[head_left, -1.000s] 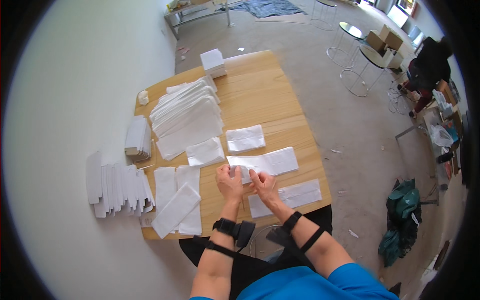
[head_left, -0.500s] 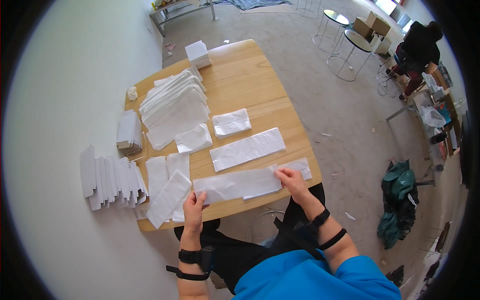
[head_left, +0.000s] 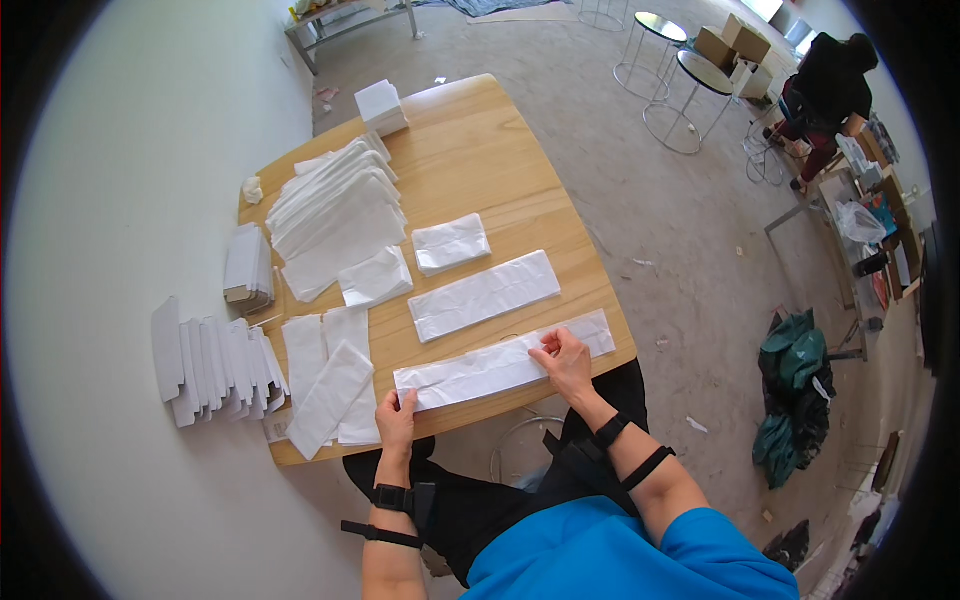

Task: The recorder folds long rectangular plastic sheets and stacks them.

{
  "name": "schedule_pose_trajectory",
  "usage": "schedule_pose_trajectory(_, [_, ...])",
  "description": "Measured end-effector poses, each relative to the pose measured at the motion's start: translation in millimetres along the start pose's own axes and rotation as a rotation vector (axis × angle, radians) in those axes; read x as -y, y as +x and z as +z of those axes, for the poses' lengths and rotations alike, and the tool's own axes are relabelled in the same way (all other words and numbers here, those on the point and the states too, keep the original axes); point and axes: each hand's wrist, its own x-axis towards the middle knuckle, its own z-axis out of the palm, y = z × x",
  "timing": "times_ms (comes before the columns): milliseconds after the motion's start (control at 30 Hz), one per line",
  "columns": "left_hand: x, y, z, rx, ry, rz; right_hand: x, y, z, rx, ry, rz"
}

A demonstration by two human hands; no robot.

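Where the near edge of the light wooden table meets the seated person's lap, one long white plastic strip bag lies flat, running left to right along that edge; the left hand pinches its left end, thumb on top and fingers closed on the plastic; the right hand rests on it toward the right end, fingers bent and pressing down, thumb side against the bag's nearer edge, so the strip is held at both ends; both wrists carry black straps.

Just beyond, apart from the held strip: a second long white plastic bag, flat, unattended; further on, a short white folded bag; beside it to the left, another small white folded bag.

Left near corner: a few narrow white bags overlapping, one laid slantwise over the others, its end past the table edge.

Left middle to far: a fanned stack of white bags, overlapping; a small crumpled white scrap at the table's left edge; a squat white block of folded sheets at the far corner.

Off the table, on the pale floor to the left: a row of white folded cards standing in file; a small pile of white sheets beyond it.

Far right: a person in dark clothing near round metal-framed stools and cardboard boxes.
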Motion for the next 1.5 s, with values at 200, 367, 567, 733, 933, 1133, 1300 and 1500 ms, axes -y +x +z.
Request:
schedule_pose_trajectory(200, [2.0,1.3,0.1,-0.014,0.217,-0.006,-0.5,1.0,6.3,0.01,-0.056,0.036])
schedule_pose_trajectory(367, [-45.8,-21.2,22.3,-0.306,0.853,0.393,-3.9,1.7,7.6,-0.016,-0.106,0.037])
schedule_pose_trajectory(567, [-71.7,-46.6,89.0,0.2,0.496,0.488,-4.4,0.7,11.1,-0.026,-0.105,0.015])
schedule_pose_trajectory(733, [-51.4,-40.0,162.3,0.337,0.115,0.225,-2.2,3.8,10.6,-0.02,-0.065,0.037])
schedule_pose_trajectory(933, [-38.8,-26.0,158.9,0.418,-0.019,0.062,3.3,-9.6,2.9,-0.039,-0.031,0.02])
schedule_pose_trajectory(1133, [-45.8,-29.7,159.8,0.431,0.048,0.081,4.0,-22.4,5.8,0.017,-0.039,0.064])
schedule_pose_trajectory(1300, [-50.7,-31.2,161.6,0.401,0.08,0.103,3.3,-20.1,4.9,0.037,-0.046,0.081])
schedule_pose_trajectory(1500, [-38.6,-20.8,166.1,0.357,0.123,0.032,7.9,-17.5,-2.7,0.084,-0.075,0.046])
